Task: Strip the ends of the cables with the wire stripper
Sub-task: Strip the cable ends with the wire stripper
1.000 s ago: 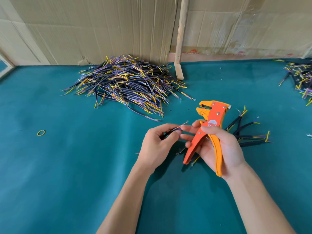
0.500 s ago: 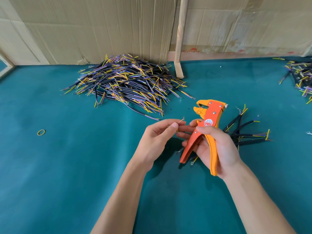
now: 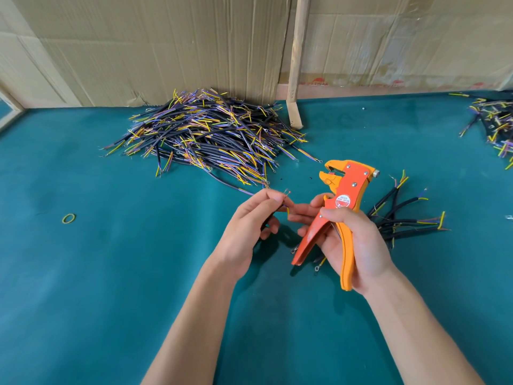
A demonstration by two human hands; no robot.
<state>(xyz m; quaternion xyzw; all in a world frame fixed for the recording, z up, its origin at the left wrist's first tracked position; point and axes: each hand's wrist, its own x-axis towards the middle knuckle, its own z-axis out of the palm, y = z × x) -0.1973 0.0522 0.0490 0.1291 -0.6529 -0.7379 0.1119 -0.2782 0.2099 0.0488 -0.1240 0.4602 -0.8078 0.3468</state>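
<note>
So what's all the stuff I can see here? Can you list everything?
big cable pile: one heap, black with yellow and purple ends, far on the table by the cardboard
small cable bunch: a handful, black, just right of the hands
third cable pile: one, same colours, at the right edge
held cable: one, dark, in the left hand
wire stripper: one, orange, in the right hand
rubber band: one, yellow, left on the table
table: one, teal
cardboard: brown sheets, behind
wooden stick: one, leaning on the cardboard
left hand: pinches the cable
right hand: grips the stripper
</note>
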